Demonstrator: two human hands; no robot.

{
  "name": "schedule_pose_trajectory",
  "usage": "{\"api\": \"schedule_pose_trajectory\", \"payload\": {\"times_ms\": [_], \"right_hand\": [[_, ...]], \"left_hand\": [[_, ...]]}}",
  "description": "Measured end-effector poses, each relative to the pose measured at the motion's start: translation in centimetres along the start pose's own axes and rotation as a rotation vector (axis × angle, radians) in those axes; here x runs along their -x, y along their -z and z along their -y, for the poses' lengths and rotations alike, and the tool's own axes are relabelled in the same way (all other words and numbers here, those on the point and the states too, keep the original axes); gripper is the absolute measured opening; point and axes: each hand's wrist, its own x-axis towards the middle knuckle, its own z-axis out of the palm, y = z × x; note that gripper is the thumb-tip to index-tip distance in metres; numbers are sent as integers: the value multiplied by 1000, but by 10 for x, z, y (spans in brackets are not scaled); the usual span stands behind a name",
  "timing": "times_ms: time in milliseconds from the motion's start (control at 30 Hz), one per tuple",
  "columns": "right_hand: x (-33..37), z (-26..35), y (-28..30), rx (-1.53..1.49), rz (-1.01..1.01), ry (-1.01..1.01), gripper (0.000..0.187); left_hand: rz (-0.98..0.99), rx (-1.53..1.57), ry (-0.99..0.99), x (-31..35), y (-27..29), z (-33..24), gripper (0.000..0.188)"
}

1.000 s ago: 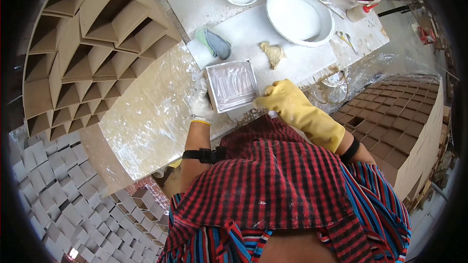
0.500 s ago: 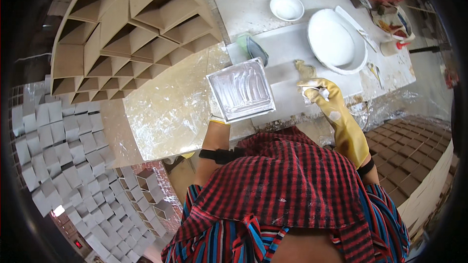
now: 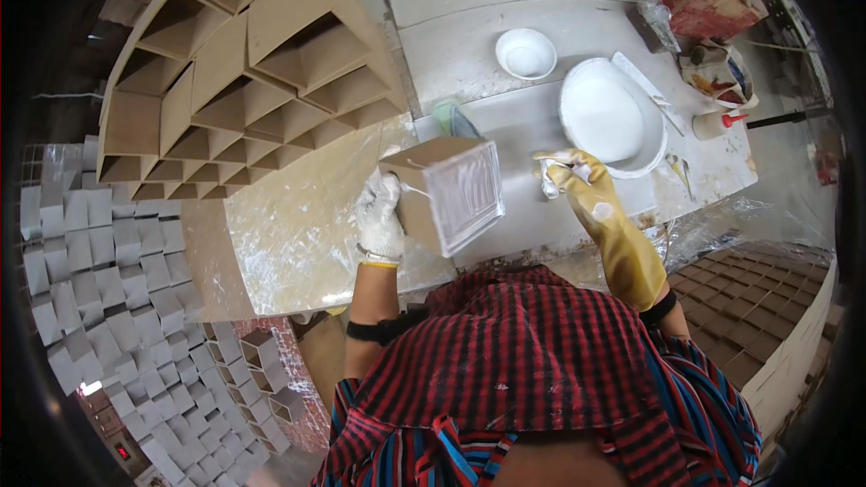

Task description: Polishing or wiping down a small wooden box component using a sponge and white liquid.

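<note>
Tipped since the earlier frame, the brown box (image 3: 420, 227), over the desk (image 3: 451, 45) at my eleven o'clock, now turns its white-smeared face toward three o'clock. My left hand (image 3: 377, 219) has its fingers clamped on the box's nine o'clock side; my right hand (image 3: 585, 184) pinches a white wad (image 3: 548, 185). I judge the box light and stiff, its coated face slippery, so I'd grip bare walls.

Workshop: open brown boxes (image 3: 216, 59) stacked upper left, grey boxes (image 3: 140, 281) piled lower left, white-splattered worktable (image 3: 293, 248) mid-frame, basin (image 3: 653, 133) of white material upper right.
</note>
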Motion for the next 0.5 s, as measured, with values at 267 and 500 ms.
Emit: {"api": "schedule_pose_trajectory", "payload": {"times_ms": [267,500], "right_hand": [[-5,3,5,35,-91,92,19],[-14,36,-35,690,-125,-19,19]], "left_hand": [[584,-1521,-658,33,-93,-25,51],[508,-1621,-996,53,-82,35,60]]}}
